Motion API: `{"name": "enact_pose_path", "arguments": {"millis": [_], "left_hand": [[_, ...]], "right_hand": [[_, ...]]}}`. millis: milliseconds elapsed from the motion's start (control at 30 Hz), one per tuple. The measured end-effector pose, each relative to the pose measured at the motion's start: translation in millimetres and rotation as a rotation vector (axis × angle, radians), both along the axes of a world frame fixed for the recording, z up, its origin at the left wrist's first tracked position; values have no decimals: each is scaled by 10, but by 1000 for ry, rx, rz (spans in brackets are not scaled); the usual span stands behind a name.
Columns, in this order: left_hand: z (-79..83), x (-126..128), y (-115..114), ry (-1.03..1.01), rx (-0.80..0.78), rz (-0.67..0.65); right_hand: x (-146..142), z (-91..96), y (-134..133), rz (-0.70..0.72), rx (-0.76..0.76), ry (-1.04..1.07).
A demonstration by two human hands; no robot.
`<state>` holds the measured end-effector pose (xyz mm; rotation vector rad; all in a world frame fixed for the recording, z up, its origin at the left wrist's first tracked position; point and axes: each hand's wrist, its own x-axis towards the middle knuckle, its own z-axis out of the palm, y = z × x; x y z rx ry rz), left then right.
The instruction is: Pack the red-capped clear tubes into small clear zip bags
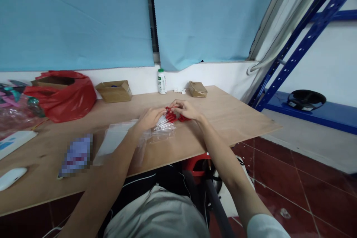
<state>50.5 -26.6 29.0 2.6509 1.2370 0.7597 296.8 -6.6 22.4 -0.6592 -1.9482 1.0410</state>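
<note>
Near the middle of the table, a fanned bundle of thin, pale, shiny sticks with red ends (163,123) lies on clear plastic. Their exact kind is too small to make out. My left hand (151,117) reaches in from the left, its fingertips closed at the upper edge of the bundle. From the right, my right hand (186,109) pinches a small red piece (173,106) above the red ends. More red material (182,118) shows under the right palm. Flat clear plastic bags (114,138) lie beside and partly beneath my left forearm.
A blurred-out flat item (76,156) and a white mouse (12,178) lie at left. Behind stand a red plastic bag (72,100), an open cardboard box (115,92), a green-capped bottle (161,81) and a small brown box (198,89). Blue shelving (340,113) rises at right.
</note>
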Motion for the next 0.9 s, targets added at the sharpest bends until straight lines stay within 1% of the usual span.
{"name": "enact_pose_path", "arguments": {"millis": [133,233,300,333,400,433,467,500,567,667,733,833,900], "left_hand": [[10,98,-32,-43,21,17],[30,133,-76,-70,31,48],[48,106,-100,-91,43,74],[59,80,-107,-107,52,92],[78,19,-111,-150,75,130],[86,-7,-107,-170,84,142],[89,-24,-101,-180,85,142],[88,-31,-92,-178,79,124],[71,-17,-73,-135,55,34],[20,32,-51,-50,31,-133],[-9,52,-46,-13,11,-202],[-27,56,-49,28,-42,-239],[-30,51,-51,43,-86,-216]], "right_hand": [[27,59,-21,-19,44,33],[4,73,-18,-99,122,36],[62,65,37,-241,204,34],[125,59,79,-340,246,31],[303,51,173,-583,298,65],[400,48,216,-662,310,54],[488,45,250,-707,309,20],[559,41,273,-735,313,-26],[634,27,284,-769,288,-150],[612,-1,235,-762,151,-342],[570,-14,192,-767,75,-450],[545,-24,152,-790,40,-608],[557,-29,144,-755,29,-707]]}}
